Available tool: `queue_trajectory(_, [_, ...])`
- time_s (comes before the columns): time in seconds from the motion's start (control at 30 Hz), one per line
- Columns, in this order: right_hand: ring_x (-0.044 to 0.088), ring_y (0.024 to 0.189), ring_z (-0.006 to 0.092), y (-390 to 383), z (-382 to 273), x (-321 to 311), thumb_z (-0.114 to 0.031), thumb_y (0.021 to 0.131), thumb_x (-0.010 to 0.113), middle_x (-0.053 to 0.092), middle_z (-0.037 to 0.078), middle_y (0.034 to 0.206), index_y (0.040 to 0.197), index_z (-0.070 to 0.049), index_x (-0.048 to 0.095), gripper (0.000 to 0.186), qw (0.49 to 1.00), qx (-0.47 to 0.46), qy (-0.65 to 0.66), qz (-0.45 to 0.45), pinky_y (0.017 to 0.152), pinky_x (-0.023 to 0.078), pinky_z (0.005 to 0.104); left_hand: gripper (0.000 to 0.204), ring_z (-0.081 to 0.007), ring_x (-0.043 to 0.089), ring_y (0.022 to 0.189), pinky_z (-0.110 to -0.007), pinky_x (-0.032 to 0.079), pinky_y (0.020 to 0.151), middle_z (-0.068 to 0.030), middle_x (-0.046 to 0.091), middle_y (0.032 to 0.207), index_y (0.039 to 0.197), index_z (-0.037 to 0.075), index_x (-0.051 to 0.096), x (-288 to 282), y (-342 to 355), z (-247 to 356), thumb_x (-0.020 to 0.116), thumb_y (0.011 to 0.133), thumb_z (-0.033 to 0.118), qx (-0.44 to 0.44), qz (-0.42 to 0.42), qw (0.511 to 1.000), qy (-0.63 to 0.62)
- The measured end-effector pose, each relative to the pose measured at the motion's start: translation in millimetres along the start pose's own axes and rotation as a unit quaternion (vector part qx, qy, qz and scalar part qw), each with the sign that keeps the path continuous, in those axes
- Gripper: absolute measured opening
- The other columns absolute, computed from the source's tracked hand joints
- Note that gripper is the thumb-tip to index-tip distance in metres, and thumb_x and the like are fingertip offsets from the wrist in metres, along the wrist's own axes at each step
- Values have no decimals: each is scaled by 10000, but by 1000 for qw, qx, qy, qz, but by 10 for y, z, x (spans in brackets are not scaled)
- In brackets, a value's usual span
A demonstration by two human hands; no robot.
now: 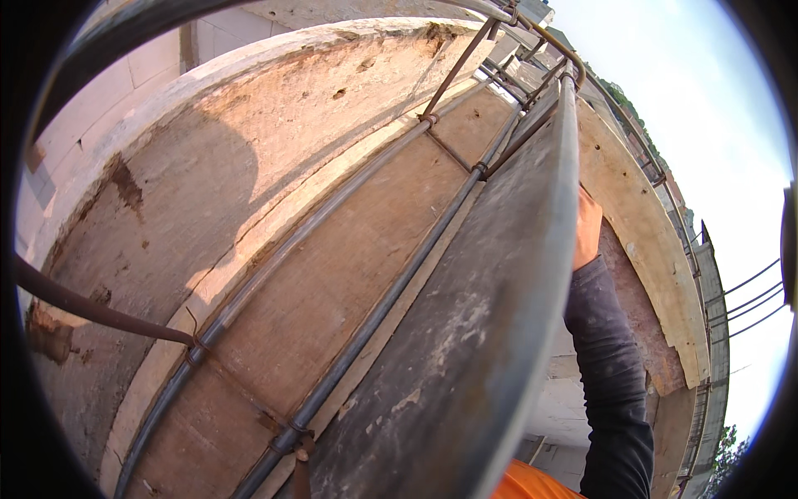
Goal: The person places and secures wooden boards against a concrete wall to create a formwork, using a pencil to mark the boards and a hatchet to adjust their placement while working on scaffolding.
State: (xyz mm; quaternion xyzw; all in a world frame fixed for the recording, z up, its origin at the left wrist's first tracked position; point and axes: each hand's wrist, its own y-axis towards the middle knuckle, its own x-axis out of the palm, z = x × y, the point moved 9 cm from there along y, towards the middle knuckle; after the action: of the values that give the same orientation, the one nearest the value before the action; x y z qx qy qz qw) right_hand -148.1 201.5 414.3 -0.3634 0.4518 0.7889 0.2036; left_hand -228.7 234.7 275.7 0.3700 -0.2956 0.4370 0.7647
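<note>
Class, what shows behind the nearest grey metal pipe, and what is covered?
Part of the right hand and its dark sleeve show behind the grey metal pipe; the hand's remainder is covered, so any grip cannot be seen.

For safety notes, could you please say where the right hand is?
In the head view, the right hand is right of centre, partly behind the grey pipe.

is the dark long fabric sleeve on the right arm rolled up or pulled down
Pulled down: the dark long fabric sleeve reaches right up to the bare right hand, with no rolled-back fold showing.
</note>
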Motion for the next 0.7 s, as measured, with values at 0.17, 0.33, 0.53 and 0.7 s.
queue_trajectory(0.17, [712,805,300,-75,114,-89,-64,879,717,710,80,911,1067,-114,644,208,986,79,136,62,693,565,374,345,-138,619,1165,-315,513,983,-62,632,1279,1382,53,524,6,31,84,542,1057,167,78,-21,996,-29])
queue_trajectory(0.33, [753,836,215,-360,258,-7,-85,915,734,765,115,956,1056,-67,723,143,954,220,183,89,754,570,315,306,-133,622,1138,-302,521,968,-56,636,1244,1353,51,526,9,40,54,532,1067,161,75,-27,997,2])
queue_trajectory(0.53, [757,839,257,-288,287,70,-140,917,750,768,117,948,1059,-70,718,162,957,225,152,100,761,575,331,258,-117,616,1115,-296,524,954,-46,634,1209,1316,65,536,19,1,-15,505,1092,188,44,-20,998,-43])
queue_trajectory(0.7, [756,845,284,-229,291,74,-169,912,755,769,119,950,1048,-78,711,169,964,200,142,101,763,577,354,266,-115,613,1120,-291,518,958,-41,633,1211,1321,71,539,-27,38,-40,513,1087,195,62,-19,997,-31])
